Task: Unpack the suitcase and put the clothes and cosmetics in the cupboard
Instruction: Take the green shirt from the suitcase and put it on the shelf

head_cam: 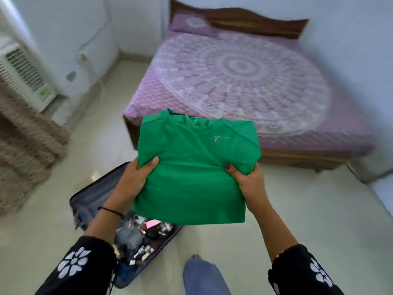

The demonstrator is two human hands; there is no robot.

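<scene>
1. The folded green shirt (195, 167) is held in the air above the open suitcase (95, 194) — gripped at both side edges.
2. Left hand (136, 177) and right hand (246, 177) are curled round it — thumbs on top.

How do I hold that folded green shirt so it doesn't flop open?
Take the green shirt by its two side edges, coming in from the left and the right, one hand to each. It is a flat, floppy folded square, so support on both sides probably keeps the folds together. The left hand and right hand grip it this way, thumbs on top.
</scene>
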